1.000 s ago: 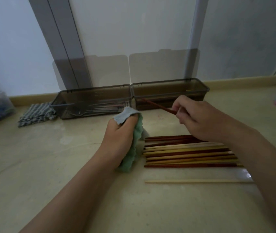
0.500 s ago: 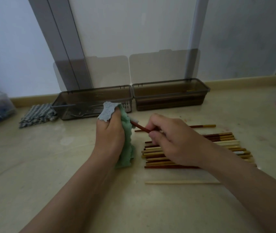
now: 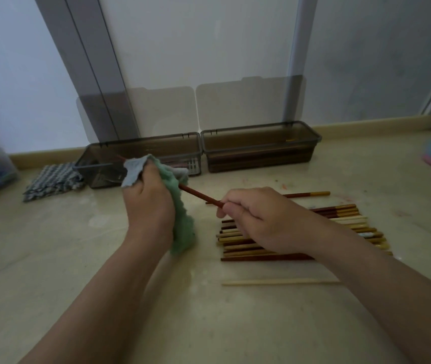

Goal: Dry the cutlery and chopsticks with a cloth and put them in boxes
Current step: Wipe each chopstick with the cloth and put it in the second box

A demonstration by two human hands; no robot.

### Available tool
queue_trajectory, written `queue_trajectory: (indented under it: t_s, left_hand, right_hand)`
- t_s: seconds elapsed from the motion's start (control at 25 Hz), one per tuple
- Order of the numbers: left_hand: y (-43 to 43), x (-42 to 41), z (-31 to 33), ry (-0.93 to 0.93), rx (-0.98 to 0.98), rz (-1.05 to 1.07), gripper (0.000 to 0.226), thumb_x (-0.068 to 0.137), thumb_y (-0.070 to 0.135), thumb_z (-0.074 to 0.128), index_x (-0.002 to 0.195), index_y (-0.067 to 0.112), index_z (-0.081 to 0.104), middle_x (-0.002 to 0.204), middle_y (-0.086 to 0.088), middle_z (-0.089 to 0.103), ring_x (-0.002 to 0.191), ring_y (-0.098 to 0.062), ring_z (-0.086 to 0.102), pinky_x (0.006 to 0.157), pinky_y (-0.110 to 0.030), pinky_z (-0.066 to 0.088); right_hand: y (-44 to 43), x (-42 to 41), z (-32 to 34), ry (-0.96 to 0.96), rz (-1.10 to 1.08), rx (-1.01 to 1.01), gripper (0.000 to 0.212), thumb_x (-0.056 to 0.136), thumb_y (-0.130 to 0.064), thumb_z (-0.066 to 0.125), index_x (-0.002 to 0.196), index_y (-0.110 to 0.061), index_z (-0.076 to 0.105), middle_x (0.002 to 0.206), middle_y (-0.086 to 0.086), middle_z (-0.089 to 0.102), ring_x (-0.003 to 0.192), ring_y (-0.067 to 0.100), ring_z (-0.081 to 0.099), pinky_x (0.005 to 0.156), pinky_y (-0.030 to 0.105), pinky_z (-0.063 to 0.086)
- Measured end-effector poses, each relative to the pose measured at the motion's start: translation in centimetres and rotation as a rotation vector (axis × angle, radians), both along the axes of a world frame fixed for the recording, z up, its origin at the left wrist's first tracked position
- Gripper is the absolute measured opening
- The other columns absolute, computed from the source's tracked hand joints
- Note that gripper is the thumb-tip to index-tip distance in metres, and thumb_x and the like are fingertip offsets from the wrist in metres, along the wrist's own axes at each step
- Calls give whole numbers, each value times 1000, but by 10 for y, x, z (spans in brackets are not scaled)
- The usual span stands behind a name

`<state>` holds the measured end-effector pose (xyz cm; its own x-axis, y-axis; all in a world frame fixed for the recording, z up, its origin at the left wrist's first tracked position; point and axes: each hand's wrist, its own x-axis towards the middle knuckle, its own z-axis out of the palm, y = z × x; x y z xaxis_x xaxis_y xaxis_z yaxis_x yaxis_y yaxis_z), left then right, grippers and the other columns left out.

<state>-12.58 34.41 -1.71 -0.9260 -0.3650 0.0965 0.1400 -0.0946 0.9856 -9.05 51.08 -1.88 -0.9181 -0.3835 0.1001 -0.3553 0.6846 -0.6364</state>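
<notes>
My left hand (image 3: 147, 203) squeezes the soft, fluffy green cloth (image 3: 182, 227) around a thin red chopstick (image 3: 201, 197), my right hand (image 3: 259, 219) pinches its near end, and the stick slants over the smooth floor (image 3: 51, 245) just in front of the see-through brown box (image 3: 156, 139) by the back edge.
</notes>
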Motion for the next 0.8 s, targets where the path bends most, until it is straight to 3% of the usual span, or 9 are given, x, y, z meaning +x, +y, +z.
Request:
queue_trajectory:
  t_s: [0.08, 0.2, 0.32, 0.52, 0.6, 0.72, 0.8]
  left_hand:
    - [1, 3, 0, 1, -12, 3, 26, 101, 33, 35, 82, 26, 51, 78, 5, 61, 73, -6, 60, 68, -25, 45]
    - [19, 13, -9, 79, -177, -74, 30, 102, 26, 35, 78, 22, 52, 69, 8, 62, 62, 5, 56, 64, -19, 46]
    - [23, 13, -16, 136, -304, -107, 29, 101, 21, 36, 76, 20, 51, 71, 0, 53, 58, 1, 48, 62, -24, 42]
    - [18, 12, -8, 47, -176, -239, 26, 99, 23, 42, 76, 17, 53, 67, -2, 53, 56, -7, 52, 51, -20, 45]
    - [17, 18, -5, 53, -203, -440, 21, 98, 22, 44, 83, 14, 57, 68, -4, 56, 59, -11, 55, 52, -21, 48]
    - [20, 29, -1, 130, -302, -742, 17, 98, 16, 43, 97, 12, 59, 77, -6, 60, 67, -10, 60, 58, -19, 50]
    - [21, 32, 1, 137, -284, -824, 14, 98, 12, 42, 97, 12, 57, 78, -7, 55, 67, -12, 57, 58, -19, 49]
  right_hand:
    - [-4, 1, -1, 2, 17, 39, 21, 106, -27, 43, 99, -29, 63, 73, -6, 59, 65, 9, 54, 59, 27, 46]
    - [-15, 2, -3, 26, 37, -56, 21, 105, -22, 45, 91, -30, 58, 72, -11, 55, 62, 4, 51, 56, 19, 38]
    - [-14, 1, -2, 28, 35, -132, 28, 105, -19, 46, 84, -36, 52, 70, -13, 55, 59, 1, 52, 54, 18, 39]
    - [-8, 2, 2, 75, -33, -133, 30, 106, -31, 42, 86, -22, 64, 73, 2, 65, 59, 9, 60, 54, 27, 50]
    - [-5, -4, 1, 77, -136, -274, 32, 106, -34, 41, 98, -18, 68, 86, 7, 69, 70, 9, 63, 60, 25, 53]
    - [-4, -9, 1, -196, -170, -676, 34, 107, -30, 40, 103, -21, 73, 102, 4, 72, 97, 14, 67, 80, 27, 57]
    - [-5, -9, 1, -335, -139, -862, 36, 106, -25, 40, 103, -18, 75, 102, 1, 73, 102, 17, 66, 85, 30, 55]
